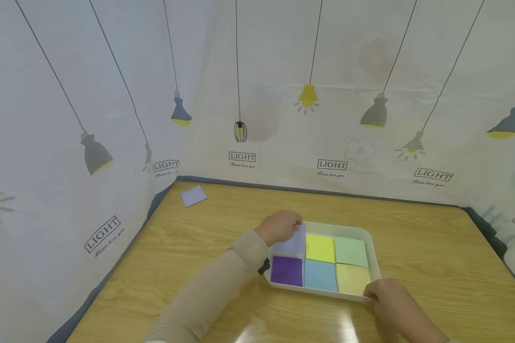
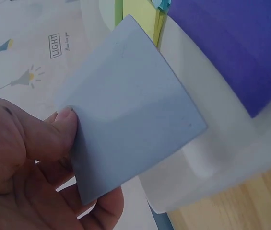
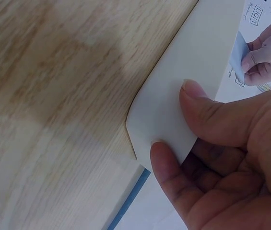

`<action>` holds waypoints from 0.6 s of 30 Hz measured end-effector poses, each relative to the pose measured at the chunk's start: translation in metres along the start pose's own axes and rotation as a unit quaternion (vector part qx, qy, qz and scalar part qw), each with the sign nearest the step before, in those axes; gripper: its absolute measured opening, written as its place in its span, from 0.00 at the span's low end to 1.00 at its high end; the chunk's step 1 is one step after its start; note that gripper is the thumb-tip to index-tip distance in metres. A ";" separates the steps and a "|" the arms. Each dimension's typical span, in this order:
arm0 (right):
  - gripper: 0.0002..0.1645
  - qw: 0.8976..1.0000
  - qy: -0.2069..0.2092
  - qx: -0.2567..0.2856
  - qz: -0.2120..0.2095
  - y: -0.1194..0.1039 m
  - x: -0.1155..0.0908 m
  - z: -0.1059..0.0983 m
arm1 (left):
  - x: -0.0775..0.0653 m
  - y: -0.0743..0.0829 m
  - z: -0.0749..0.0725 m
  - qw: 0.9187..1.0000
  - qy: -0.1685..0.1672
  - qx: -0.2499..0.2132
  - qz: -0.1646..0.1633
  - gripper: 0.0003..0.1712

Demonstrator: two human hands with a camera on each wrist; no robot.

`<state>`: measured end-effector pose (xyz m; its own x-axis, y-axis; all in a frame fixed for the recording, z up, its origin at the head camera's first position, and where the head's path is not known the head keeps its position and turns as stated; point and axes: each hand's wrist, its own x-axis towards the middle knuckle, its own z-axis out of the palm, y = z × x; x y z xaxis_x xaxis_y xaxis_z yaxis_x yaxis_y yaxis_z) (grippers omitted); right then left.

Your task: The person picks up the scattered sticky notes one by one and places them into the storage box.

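Note:
My left hand (image 1: 280,226) pinches a pale lavender sticky-note pad (image 2: 135,100) by its edge, thumb on one face and fingers behind. It holds the pad over the back left part of a white tray (image 1: 343,228). Inside the tray lie a purple pad (image 1: 286,271), a bright yellow pad (image 1: 320,247), a pale green pad (image 1: 351,251), a blue pad (image 1: 320,275) and a pale yellow pad (image 1: 353,279). At the tray's front right corner, my right hand (image 1: 389,300) grips the wall, thumb and finger against it in the right wrist view.
Another pale lavender square (image 1: 193,196) lies on the wooden table (image 1: 231,209) near its back left corner. White cloth walls (image 1: 279,143) printed with hanging lamps rise along the back and the sides of the table.

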<state>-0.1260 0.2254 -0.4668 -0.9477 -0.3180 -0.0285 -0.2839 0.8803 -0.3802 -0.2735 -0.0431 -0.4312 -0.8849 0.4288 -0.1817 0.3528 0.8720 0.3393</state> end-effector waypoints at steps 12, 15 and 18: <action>0.16 1.000 0.007 0.003 -0.009 0.001 -0.002 0.001 | 0.007 0.001 0.010 1.000 -0.016 0.016 -0.011 0.18; 0.15 1.000 0.007 0.005 -0.009 0.001 -0.002 0.001 | 0.008 0.002 0.012 1.000 -0.017 0.021 -0.013 0.18; 0.15 1.000 0.005 0.009 -0.007 0.001 -0.002 0.001 | 0.010 0.003 0.013 0.999 -0.019 0.020 -0.021 0.20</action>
<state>-0.1243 0.2266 -0.4679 -0.9451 -0.3265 -0.0143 -0.2943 0.8693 -0.3971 -0.2769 -0.0332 -0.4443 -0.8871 0.3994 -0.2312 0.3277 0.8979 0.2938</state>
